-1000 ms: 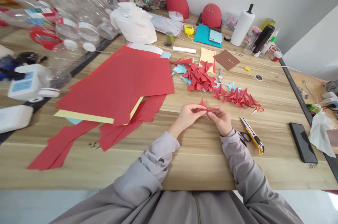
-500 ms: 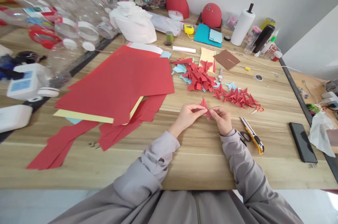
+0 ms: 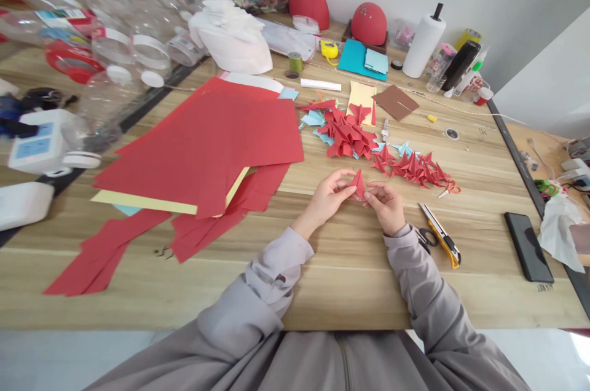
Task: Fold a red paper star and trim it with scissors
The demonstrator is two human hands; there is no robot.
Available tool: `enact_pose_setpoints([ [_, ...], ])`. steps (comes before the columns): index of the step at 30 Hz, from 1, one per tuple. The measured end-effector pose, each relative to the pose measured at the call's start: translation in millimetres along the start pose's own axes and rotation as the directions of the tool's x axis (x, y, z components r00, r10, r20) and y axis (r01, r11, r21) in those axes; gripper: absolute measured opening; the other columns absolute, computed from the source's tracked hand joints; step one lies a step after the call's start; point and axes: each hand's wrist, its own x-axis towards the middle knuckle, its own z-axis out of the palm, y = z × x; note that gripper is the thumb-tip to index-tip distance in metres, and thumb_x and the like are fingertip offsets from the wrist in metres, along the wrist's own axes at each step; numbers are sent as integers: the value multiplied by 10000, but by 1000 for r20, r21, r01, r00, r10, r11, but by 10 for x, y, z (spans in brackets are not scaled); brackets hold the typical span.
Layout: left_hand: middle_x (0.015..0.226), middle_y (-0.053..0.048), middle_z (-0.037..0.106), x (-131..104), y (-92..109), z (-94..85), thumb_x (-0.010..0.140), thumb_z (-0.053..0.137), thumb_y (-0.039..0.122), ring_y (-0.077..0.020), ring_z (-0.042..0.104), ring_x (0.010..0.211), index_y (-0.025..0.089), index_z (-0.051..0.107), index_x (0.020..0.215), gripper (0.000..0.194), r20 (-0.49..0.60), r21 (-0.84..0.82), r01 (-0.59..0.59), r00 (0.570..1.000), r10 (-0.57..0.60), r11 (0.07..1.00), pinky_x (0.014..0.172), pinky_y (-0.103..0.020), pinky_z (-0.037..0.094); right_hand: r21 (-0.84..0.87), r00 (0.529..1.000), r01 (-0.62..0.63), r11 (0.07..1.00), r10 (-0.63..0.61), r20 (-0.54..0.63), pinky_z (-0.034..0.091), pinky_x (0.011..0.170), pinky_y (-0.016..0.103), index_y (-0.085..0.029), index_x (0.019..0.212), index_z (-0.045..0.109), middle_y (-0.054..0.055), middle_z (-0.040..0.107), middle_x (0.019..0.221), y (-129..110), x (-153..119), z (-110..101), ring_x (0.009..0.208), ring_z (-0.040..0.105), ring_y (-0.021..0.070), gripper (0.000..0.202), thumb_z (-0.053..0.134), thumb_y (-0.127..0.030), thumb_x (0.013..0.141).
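Wood-grain worktop (image 3: 350, 268), near its front edge: I see my left hand (image 3: 328, 197) and right hand (image 3: 386, 206) both pinching a pointed, creased red paper fold (image 3: 358, 182).

Paper sheets (image 3: 203, 145) lie left of the folded pieces (image 3: 348, 133); knife (image 3: 440, 234) right.

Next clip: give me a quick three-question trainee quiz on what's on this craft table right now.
1. True or false: both hands pinch one small folded red paper piece.
2. Which tool lies nearest the right hand? A) yellow utility knife B) black phone C) paper towel roll
3. What colour is the sheet edge showing under the big red sheets beside the left hand?

Key: 1 true; 2 A; 3 pale yellow.
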Motion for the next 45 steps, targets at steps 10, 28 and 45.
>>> enact_pose_setpoints([
  [10, 767, -55, 677, 5, -40, -23, 736, 616, 372, -183, 623, 780, 146, 680, 683, 241, -25, 59, -29, 999, 30, 998, 769, -305, 474, 62, 1000, -4, 998, 4, 2, 490, 525, 267, -201, 814, 596, -27, 640, 593, 58, 23, -28, 510, 584, 119, 273, 700, -415, 680],
  [28, 674, -4, 661, 1, -59, -18, 602, 745, 290, -131, 596, 637, 147, 619, 1131, 562, -80, 156, 23, 997, -11, 987, 671, -272, 486, -67, 999, -38, 997, 40, 32, 492, 505, 258, -180, 675, 599, -7, 643, 554, 81, -5, -25, 480, 582, 122, 293, 719, -446, 651],
  [45, 488, 58, 490, -7, -15, 29, 539, 785, 289, -67, 438, 471, 136, 681, 817, 334, -220, 10, 81, 972, -77, 997, 475, -205, 354, -207, 982, -25, 978, 62, 178, 265, 351, 205, -201, 552, 452, -68, 462, 401, 24, -49, -42, 352, 353, 57, 395, 668, -506, 680],
])
